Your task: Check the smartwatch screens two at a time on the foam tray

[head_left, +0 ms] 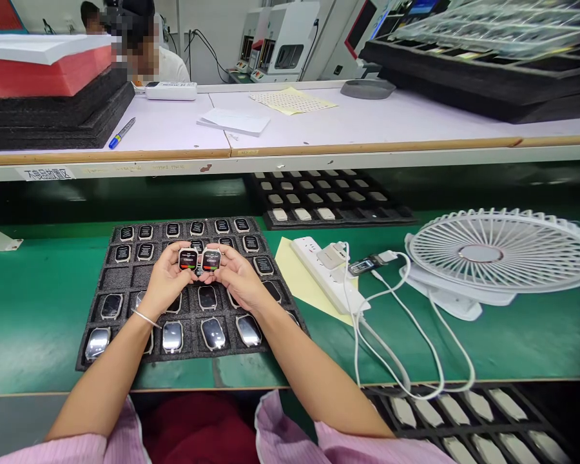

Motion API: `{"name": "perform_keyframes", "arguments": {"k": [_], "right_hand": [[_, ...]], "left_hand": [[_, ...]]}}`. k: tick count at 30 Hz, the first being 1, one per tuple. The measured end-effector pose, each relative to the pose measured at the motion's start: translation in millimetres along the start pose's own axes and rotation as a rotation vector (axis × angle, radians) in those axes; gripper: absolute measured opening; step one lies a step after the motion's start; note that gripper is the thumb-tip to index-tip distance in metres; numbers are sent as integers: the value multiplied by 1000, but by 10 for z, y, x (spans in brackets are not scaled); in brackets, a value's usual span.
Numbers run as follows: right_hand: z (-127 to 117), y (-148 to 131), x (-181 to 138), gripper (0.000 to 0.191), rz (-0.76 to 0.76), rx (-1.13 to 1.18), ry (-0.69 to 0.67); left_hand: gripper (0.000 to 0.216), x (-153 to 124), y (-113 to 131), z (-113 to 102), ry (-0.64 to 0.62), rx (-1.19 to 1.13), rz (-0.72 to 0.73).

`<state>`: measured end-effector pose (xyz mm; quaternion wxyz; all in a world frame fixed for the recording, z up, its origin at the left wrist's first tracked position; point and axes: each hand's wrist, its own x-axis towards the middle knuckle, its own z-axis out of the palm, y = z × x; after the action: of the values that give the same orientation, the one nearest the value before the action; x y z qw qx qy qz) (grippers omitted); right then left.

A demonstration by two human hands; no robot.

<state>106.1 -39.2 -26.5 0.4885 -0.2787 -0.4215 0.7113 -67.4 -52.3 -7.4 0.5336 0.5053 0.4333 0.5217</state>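
Note:
My left hand grips a smartwatch body without a strap, its screen lit with text and red and green marks. Beside it, my right hand holds a second smartwatch with a similar lit screen. Both are held close together above a black foam tray. Strapless watches fill many of the tray's pockets. Those in the far rows, such as one watch, show white text, while near ones, such as another watch, have dark screens. My hands hide some pockets in the middle.
Right of the tray are a white power strip with cables, a small meter and a white fan. Another foam tray lies under the shelf. A tray of pale pieces sits below the bench edge. A person is beyond.

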Motion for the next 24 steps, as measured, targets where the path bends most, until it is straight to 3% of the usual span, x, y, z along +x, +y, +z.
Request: {"name": "perform_keyframes", "arguments": {"k": [24], "right_hand": [[-4,7,-1,46,-16,-44,-6]], "left_hand": [[49,0,5,4,22,10,1]]}}
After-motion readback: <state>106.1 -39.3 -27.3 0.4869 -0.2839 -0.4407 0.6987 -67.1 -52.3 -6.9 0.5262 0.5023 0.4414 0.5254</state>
